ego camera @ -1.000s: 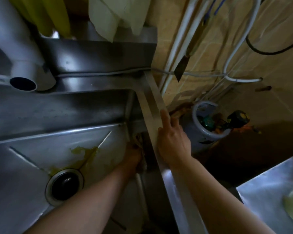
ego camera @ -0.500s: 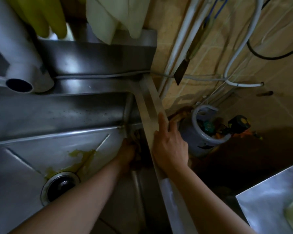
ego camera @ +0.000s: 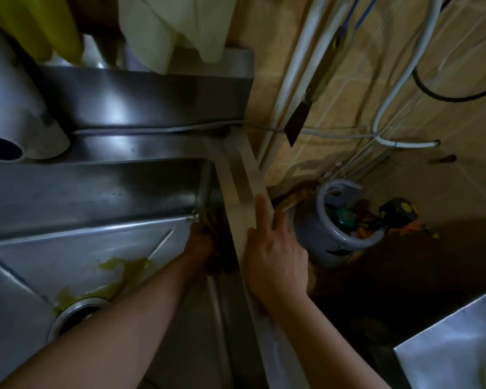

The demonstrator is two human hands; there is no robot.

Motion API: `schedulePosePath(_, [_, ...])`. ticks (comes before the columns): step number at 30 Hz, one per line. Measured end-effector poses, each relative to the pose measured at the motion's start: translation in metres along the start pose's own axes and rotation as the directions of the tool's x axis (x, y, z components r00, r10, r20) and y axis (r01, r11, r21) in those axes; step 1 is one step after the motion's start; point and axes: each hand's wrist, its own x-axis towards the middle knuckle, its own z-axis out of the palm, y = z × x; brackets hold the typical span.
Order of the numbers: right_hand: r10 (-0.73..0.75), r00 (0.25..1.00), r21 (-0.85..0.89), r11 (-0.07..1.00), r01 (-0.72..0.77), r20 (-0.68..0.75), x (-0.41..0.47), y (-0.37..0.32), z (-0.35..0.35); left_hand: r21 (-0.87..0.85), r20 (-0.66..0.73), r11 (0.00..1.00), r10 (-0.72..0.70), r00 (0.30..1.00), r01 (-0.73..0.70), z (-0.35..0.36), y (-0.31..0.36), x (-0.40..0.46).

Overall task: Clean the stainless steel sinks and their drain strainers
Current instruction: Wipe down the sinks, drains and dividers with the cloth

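Item 1, nearest me: left forearm, crossing the sink (ego camera: 76,248) from lower left toward its far right corner. The left hand (ego camera: 201,244) sits deep in that shadowed corner against something brownish; I cannot tell whether its fingers grip it or simply press.

Item 2: right hand (ego camera: 275,256), palm down on the sink's right rim (ego camera: 243,192), forefinger straight and pointing up the rim, the other fingers relaxed over the outer edge. It holds nothing.

Item 3: the sink itself, stainless steel, filling the left half of my view. The bit I see stretches left to right, and its right rim runs away from me toward the tiled wall (ego camera: 334,88). The floor panel is dull grey with pressed diagonal creases leading to the drain (ego camera: 76,315) at lower left (a round dark opening in a bright metal ring, partly hidden by the forearm). A yellow-green smear (ego camera: 118,272) spreads from the drain ring toward the middle of the floor. The back wall is darker, with specks.

Item 4, beyond the rim: a grey gas cylinder (ego camera: 331,231) on the floor, just right of the right hand.

Item 5, farthest: white pipes (ego camera: 298,66) and a cleaver (ego camera: 300,116) against the wall.
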Motion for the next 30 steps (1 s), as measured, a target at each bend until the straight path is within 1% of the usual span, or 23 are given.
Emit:
schedulePosePath(2, [-0.001, 1.000, 0.004, 1.000, 0.001, 0.010, 0.001, 0.001, 0.000, -0.042, 0.012, 0.998, -0.036, 0.999, 0.036, -0.001, -0.016, 0.019])
schedulePosePath(5, [-0.007, 1.000, -0.003, 1.000, 0.007, 0.021, 0.002, 0.001, -0.001, -0.005, 0.021, 1.000, -0.012, 1.000, 0.012, -0.003, -0.028, 0.037])
schedulePosePath(8, [0.002, 0.999, -0.013, 1.000, -0.002, 0.035, 0.002, -0.001, -0.004, 0.000, 0.022, 1.000, -0.008, 1.000, 0.008, -0.006, -0.021, 0.028])
schedulePosePath(10, [0.003, 0.999, -0.019, 1.000, -0.002, 0.032, 0.002, -0.003, -0.005, -0.009, 0.064, 0.999, 0.031, 0.997, -0.031, -0.009, -0.009, 0.010])
schedulePosePath(13, [0.020, 0.998, 0.004, 1.000, -0.020, 0.058, 0.002, -0.005, -0.006, 0.042, 0.107, 0.988, 0.143, 0.984, -0.148, -0.015, 0.015, -0.013])
schedulePosePath(14, [0.032, 0.997, 0.026, 0.999, -0.034, 0.077, 0.002, -0.005, -0.008, 0.031, 0.107, 0.982, 0.182, 0.977, -0.186, -0.017, 0.025, -0.021])
schedulePosePath(16, [0.061, 0.992, 0.048, 0.997, -0.066, 0.108, 0.006, -0.006, -0.012, -0.047, 0.135, 0.968, 0.251, 0.959, -0.247, -0.019, 0.044, -0.032])
schedulePosePath(18, [0.075, 0.991, 0.002, 0.997, -0.076, 0.112, 0.013, -0.006, -0.015, -0.118, 0.171, 0.959, 0.276, 0.946, -0.259, -0.015, 0.059, -0.040])
schedulePosePath(21, [0.047, 0.994, -0.005, 0.999, -0.047, 0.098, 0.035, -0.014, -0.019, -0.126, 0.156, 0.954, 0.289, 0.944, -0.272, -0.009, 0.071, -0.040])
schedulePosePath(23, [0.033, 0.996, -0.003, 0.999, -0.033, 0.088, 0.051, -0.021, -0.017, -0.113, 0.118, 0.957, 0.281, 0.952, -0.269, -0.006, 0.072, -0.032])
schedulePosePath(26, [0.030, 0.997, -0.019, 0.999, -0.029, 0.068, 0.065, -0.025, -0.006, -0.032, 0.078, 0.977, 0.211, 0.974, -0.209, -0.003, 0.062, -0.008])
schedulePosePath(28, [0.031, 0.999, -0.014, 0.999, -0.030, 0.038, 0.065, -0.023, 0.004, -0.063, 0.045, 0.985, 0.166, 0.985, -0.163, -0.002, 0.057, 0.006])
schedulePosePath(30, [0.027, 1.000, -0.033, 0.999, -0.027, -0.003, 0.065, -0.021, 0.012, -0.137, -0.005, 0.986, 0.093, 0.996, -0.092, -0.001, 0.053, 0.022])
